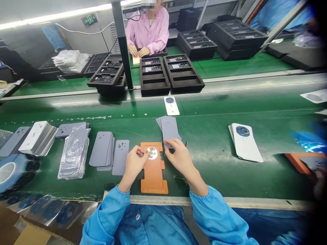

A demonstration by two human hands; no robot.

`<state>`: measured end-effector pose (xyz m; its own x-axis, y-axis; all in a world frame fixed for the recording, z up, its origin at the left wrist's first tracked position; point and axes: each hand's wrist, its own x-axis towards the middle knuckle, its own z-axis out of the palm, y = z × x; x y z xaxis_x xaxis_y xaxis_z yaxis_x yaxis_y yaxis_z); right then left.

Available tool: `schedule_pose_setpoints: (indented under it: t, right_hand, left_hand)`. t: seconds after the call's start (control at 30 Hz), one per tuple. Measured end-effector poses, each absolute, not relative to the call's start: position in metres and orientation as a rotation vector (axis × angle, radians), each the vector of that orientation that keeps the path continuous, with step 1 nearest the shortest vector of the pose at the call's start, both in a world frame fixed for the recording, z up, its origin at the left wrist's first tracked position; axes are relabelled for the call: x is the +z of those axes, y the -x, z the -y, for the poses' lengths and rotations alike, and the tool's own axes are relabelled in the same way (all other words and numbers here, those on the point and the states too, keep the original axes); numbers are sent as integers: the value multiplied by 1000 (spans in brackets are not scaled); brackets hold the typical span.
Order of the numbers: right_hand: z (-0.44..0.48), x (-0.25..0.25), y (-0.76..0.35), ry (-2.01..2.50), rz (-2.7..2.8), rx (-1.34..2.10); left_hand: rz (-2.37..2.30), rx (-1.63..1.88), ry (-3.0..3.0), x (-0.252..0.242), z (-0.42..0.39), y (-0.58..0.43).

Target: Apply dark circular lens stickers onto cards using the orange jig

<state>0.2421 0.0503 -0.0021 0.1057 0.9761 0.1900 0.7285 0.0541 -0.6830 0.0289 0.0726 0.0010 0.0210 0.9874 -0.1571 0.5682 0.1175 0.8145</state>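
An orange fixture plate (pixel 154 174) lies on the green bench in front of me, with a round silver disc with holes (pixel 152 153) near its top. My left hand (pixel 136 162) is at the disc's left edge, thumb and fingertips pinched together. Whatever they hold, if anything, is too small to make out. Just right of the fixture, my right hand (pixel 180 156) has thumb and fingers apart. Its fingertips reach over the lower end of a fanned stack of grey phone-back panels (pixel 169 126); whether they touch it I cannot tell.
Stacks of grey panels (pixel 100 149), film-wrapped panels (pixel 74 154) and white panels (pixel 38 136) stand left, beside a blue tape roll (pixel 16 170). White panels with a dark disc (pixel 246 144) lie right. Black trays (pixel 154 81) and a person in pink (pixel 150 30) are across the bench.
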Motion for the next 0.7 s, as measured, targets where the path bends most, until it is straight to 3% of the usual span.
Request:
schedule_pose_setpoints:
  t: [0.1,0.4,0.7]
  right_hand:
    - [-52,-2,-258,1787,1949,189]
    - [-49,-29,-262,1736,2245,-227]
    - [-46,-12,-270,1629,2056,-167]
  left_hand:
    - [-1644,707,-1565,2,-72,-30]
    - [-1705,637,-1657,13,-69,-34]
    - [-1644,735,-1656,7,-70,-28]
